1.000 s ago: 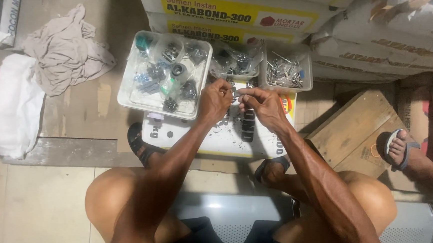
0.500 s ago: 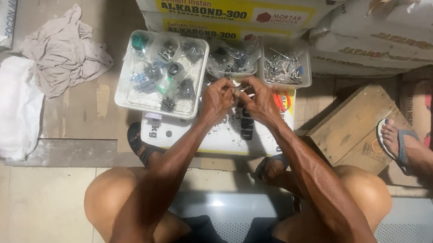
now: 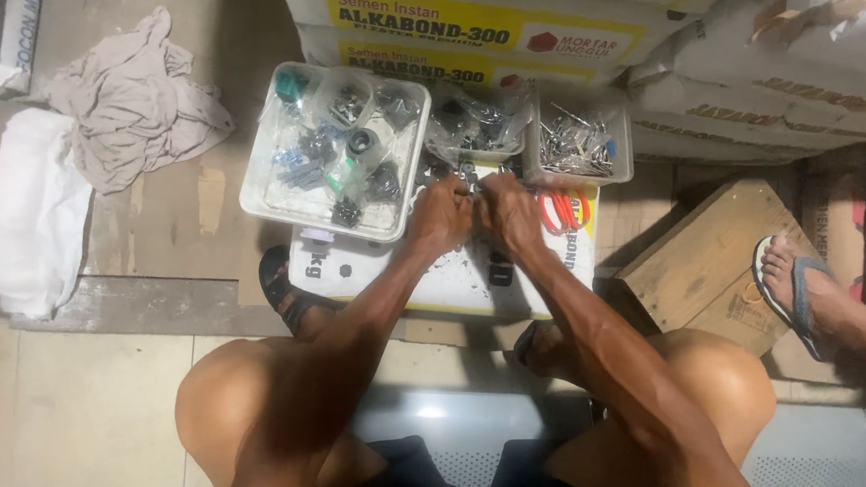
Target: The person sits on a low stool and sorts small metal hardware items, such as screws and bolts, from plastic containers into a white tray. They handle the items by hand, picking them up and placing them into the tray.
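Bottom of frame: person's bare knees and forearms, squatting on a pale tile floor (image 3: 83, 415). Dark sandal (image 3: 285, 288) under the left leg, left of centre.

Centre: left hand (image 3: 439, 216) and right hand (image 3: 508, 214) side by side, nearly touching, fingers curled down over small dark metal parts (image 3: 464, 174) at the top edge of a white-and-yellow sack (image 3: 455, 277) lying flat. Both grips look closed, pinched together on the small parts between them; exactly which piece each holds is too small to tell. Loose dark bits scattered on the sack just below the hands.

Just right of the right hand: red-handled scissors (image 3: 563, 210) lying on the sack.

Centre-left, touching the left hand's knuckle side: white plastic tray (image 3: 259, 189) full of small bagged hardware, black fittings and one teal piece at its upper left corner. Above the hands: clear plastic bag (image 3: 486, 120) with dark parts. Right of that: small clear tub (image 3: 579, 144) holding silvery screws or nails.

Right centre: wooden box (image 3: 700, 262), tilted. Far right: another person's foot (image 3: 807, 296) in a grey flip-flop.

Upper left: crumpled beige cloth (image 3: 129, 97) on a brown board; white sacks (image 3: 25, 213) at left edge.

Top: stacked white-and-yellow mortar bags (image 3: 499, 19) across the upper frame, behind the tray and tub.
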